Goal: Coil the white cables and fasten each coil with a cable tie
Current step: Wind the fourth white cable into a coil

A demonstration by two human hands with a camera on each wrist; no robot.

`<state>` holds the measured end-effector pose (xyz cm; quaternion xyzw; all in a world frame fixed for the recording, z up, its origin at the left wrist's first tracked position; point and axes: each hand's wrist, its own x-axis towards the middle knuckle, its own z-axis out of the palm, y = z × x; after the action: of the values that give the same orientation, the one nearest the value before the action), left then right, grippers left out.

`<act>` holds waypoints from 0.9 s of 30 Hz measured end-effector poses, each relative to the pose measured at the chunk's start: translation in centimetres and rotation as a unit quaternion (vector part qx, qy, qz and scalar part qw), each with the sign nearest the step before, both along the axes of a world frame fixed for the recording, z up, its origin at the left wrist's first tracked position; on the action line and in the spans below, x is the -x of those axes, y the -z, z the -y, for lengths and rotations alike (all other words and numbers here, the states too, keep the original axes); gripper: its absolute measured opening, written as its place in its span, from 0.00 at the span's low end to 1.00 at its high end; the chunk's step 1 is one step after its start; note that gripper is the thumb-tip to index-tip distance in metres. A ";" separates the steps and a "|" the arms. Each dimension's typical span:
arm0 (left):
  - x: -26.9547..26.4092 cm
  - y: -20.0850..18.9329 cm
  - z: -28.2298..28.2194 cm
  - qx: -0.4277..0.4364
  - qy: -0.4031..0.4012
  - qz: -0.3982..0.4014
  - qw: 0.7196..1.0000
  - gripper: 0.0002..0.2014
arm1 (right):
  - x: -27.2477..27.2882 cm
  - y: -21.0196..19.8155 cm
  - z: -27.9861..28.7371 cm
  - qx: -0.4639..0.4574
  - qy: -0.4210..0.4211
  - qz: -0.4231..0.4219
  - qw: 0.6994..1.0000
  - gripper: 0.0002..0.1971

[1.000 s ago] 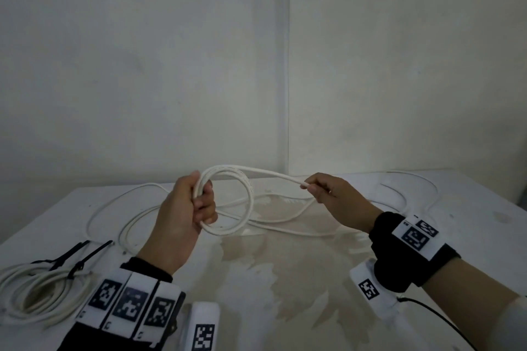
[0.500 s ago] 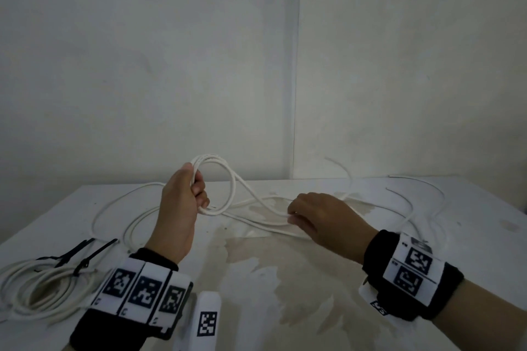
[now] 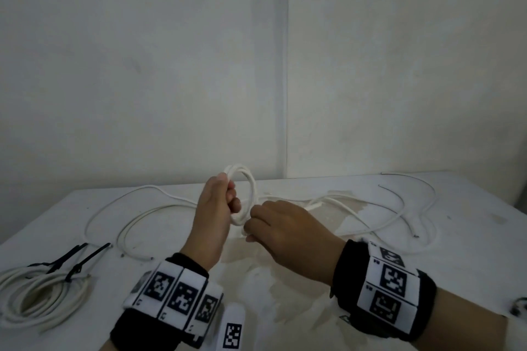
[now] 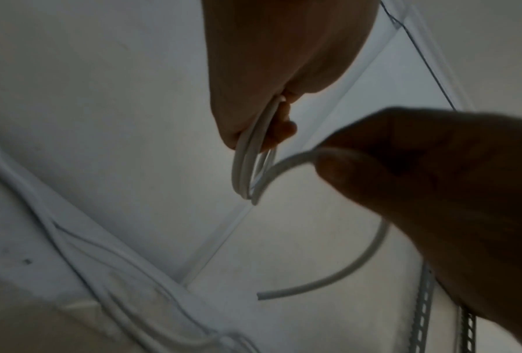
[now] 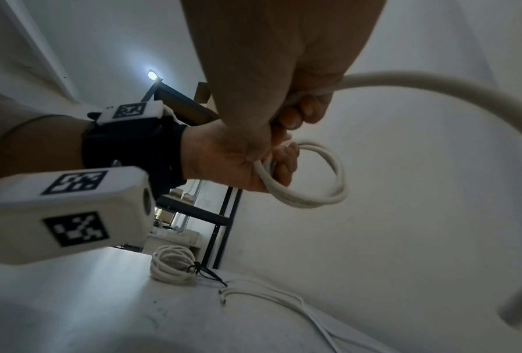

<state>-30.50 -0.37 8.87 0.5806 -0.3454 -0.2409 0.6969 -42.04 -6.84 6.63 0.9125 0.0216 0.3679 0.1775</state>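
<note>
A white table [image 3: 470,273] sits pushed into the corner of two pale walls, its top marked by a broad yellowish-brown stain [image 3: 273,288] spreading across the middle. At the near left edge lies a finished cable coil [image 3: 40,298], loops stacked flat, with two black cable ties [image 3: 75,261] cinched on it, their tails pointing away over the tabletop. Just beyond it, loose white cables [image 3: 137,225] curve across the left half, cut ends resting near the ties. On the right half more loose white cable [image 3: 399,216] sprawls in wide bends, with a thinner strand [image 3: 425,188] arching near the far edge. A small metallic object [image 3: 519,305], too cropped to identify, sits at the right edge.
</note>
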 end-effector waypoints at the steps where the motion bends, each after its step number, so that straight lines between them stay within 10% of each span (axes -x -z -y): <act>1: 0.5 0.3 -0.2 -0.010 0.018 0.013 1.000 0.16 | -0.2 -0.2 -0.1 0.001 -0.009 -0.003 1.000 0.06; 15: 3.0 1.4 -1.0 -0.092 0.138 0.101 0.981 0.15 | 1.3 -2.7 1.0 -0.342 -0.049 -0.019 0.938 0.09; 27: 2.7 0.1 -2.0 -0.101 0.190 -0.018 0.977 0.19 | 2.6 -3.2 4.5 -0.290 -0.020 0.053 0.955 0.18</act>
<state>-33.24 1.66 8.80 0.5676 -0.4107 -0.4124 0.5823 -44.64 -11.31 9.88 0.9034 -0.0775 0.4094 -0.1015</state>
